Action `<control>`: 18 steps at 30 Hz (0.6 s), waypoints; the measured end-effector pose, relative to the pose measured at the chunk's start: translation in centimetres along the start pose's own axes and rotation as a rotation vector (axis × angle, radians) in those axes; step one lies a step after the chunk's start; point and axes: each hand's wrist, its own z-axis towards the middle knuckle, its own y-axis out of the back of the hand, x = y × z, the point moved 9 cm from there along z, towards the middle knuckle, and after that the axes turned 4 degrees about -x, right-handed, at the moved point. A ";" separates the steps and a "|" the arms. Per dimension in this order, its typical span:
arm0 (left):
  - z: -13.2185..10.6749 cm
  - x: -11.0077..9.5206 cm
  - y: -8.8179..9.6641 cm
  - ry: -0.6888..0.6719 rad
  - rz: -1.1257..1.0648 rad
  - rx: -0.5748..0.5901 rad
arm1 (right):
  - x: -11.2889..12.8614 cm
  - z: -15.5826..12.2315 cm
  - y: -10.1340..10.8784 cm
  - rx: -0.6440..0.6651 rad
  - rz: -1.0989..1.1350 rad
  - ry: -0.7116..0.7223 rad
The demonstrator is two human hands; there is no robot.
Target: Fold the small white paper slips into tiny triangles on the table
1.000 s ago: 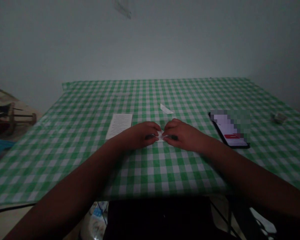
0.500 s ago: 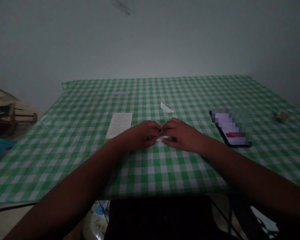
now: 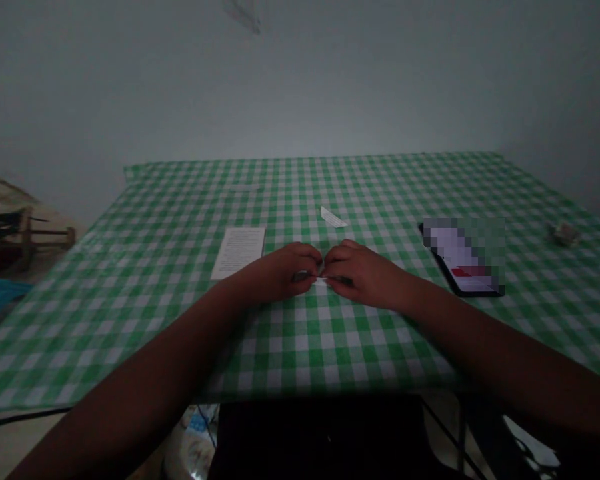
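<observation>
Between my fingertips is a small white piece of paper (image 3: 321,282), mostly hidden by the fingers. My left hand (image 3: 290,270) pinches its left end, thumb low and fingers curled over the top. From the other side my right hand (image 3: 361,272) grips the right end in the same way. Both hands rest close together just above the checked cloth, fingertips almost touching. A printed sheet of paper (image 3: 241,252) lies flat beside my left forearm. Beyond my hands sits a smaller folded printed paper (image 3: 333,218).
A green-and-white checked tablecloth (image 3: 290,347) covers the table. To the right lies a smartphone (image 3: 464,260), its lit screen partly pixelated. A small crumpled object (image 3: 565,233) is near the right edge. A pale wall stands behind; a blue stool (image 3: 3,293) is at left.
My fingers have shifted slightly on the small paper, and its visible part looks narrower. The hands stay in nearly the same place. Other things have not moved.
</observation>
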 end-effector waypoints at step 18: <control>0.6 1.1 -0.4 0.061 0.060 -0.029 | -2.3 0.3 -0.2 -0.147 -0.016 -0.187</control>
